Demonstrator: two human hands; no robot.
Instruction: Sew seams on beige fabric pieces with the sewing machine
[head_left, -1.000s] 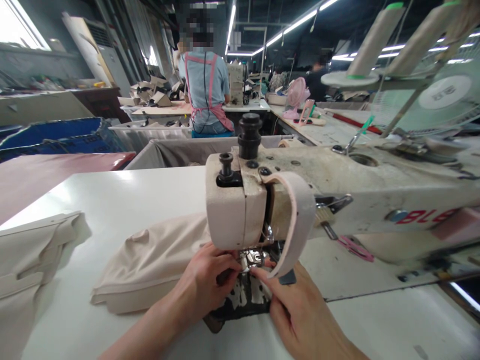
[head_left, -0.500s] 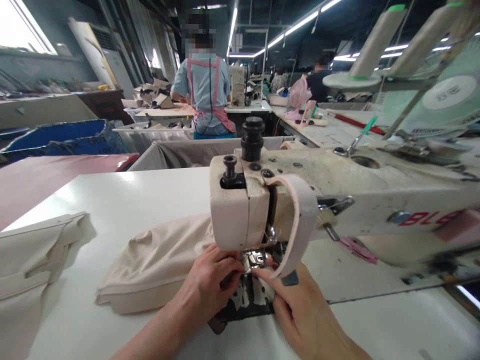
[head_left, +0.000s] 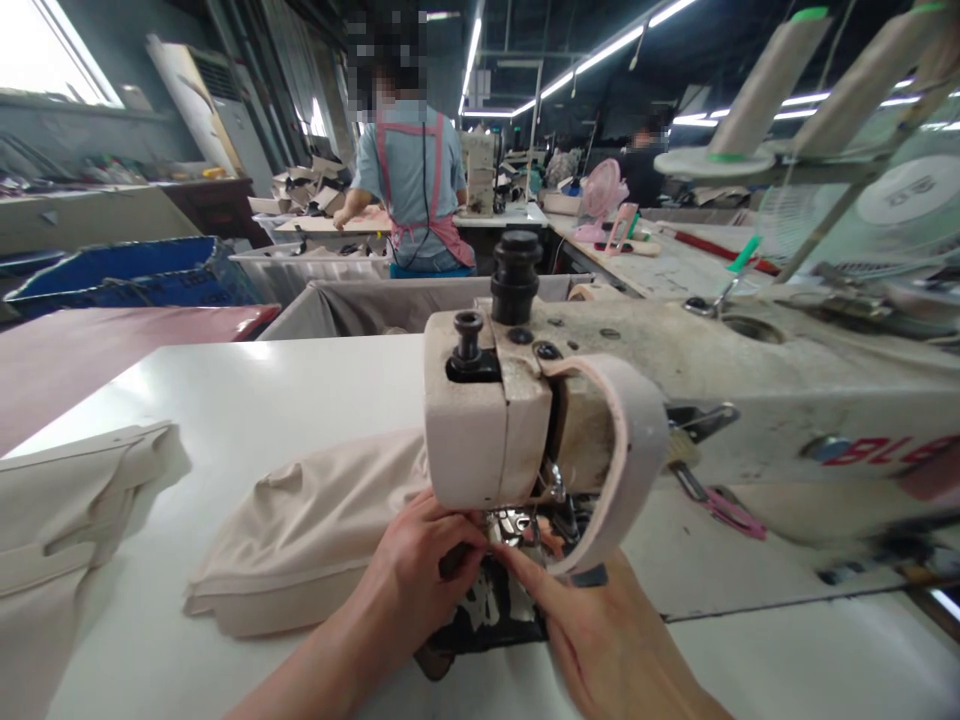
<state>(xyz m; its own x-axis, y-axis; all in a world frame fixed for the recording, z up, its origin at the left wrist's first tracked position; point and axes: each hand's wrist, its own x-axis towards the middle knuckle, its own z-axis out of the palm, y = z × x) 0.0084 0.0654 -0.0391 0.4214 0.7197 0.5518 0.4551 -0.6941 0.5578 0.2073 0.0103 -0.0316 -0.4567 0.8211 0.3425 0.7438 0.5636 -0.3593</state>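
Observation:
A beige cloth piece (head_left: pixel 300 540) lies folded and wrinkled on the white table, running behind my left hand towards the sewing machine head (head_left: pixel 480 410). My left hand (head_left: pixel 416 555) is closed in a pinch just in front of the metal presser foot (head_left: pixel 517 525), at the cloth's end; its fingertips partly hide what they grip. From the right, my right hand (head_left: pixel 592 620) reaches in under the pale curved strap (head_left: pixel 630 450). Its index finger stretches out to the left fingertips, while its other fingers are mostly hidden. Below both hands is a worn dark plate (head_left: pixel 495 625).
Another beige cloth piece (head_left: pixel 67 530) lies at the table's left. Thread cones (head_left: pixel 772 85) stand above the machine at right, near a fan (head_left: pixel 892 200). Pink-handled snips (head_left: pixel 735 515) lie beneath the machine arm. Ahead, a person (head_left: pixel 409 185) sits with their back to me beyond a cloth-lined bin (head_left: pixel 337 310).
My right index fingertip has moved slightly left, closer to the left fingertips. The left hand stays nearly still. The view has shifted a little, and the person ahead has moved their left arm outward.

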